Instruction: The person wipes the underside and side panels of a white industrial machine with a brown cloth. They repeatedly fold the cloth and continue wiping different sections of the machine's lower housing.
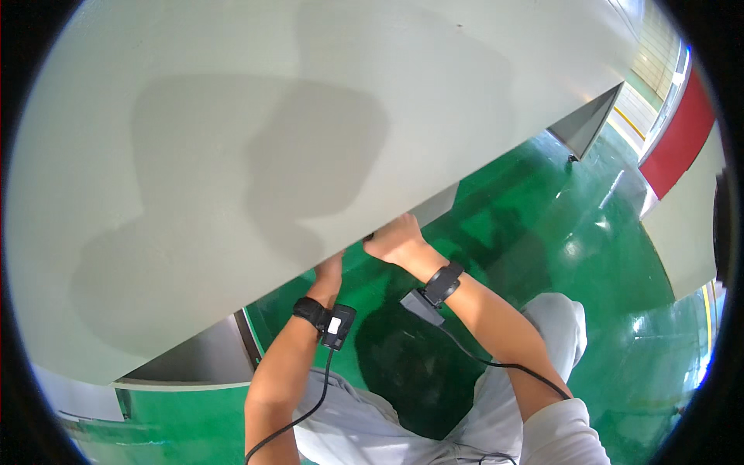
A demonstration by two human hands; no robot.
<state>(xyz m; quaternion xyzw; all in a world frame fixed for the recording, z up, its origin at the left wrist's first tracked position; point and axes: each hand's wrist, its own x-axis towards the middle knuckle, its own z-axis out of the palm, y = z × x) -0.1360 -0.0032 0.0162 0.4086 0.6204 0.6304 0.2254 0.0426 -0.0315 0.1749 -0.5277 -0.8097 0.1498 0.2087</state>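
Observation:
A large pale grey panel fills the upper left, its lower edge slanting up to the right. At that edge my right hand is curled closed; a small dark bit shows by its thumb side, too little to name. My left hand reaches up to the same edge, a little left of and below the right one. Its fingers go out of sight behind the panel, so their pose is hidden. Each wrist wears a black strap with a small dark box, a black strap on the left and another black strap on the right, with cables running back along the arms.
Glossy green floor lies beneath. Grey supports show under the panel, one support at upper right and a dark-edged frame at lower left. My bent knees are below. A red and cream curved object stands at far right.

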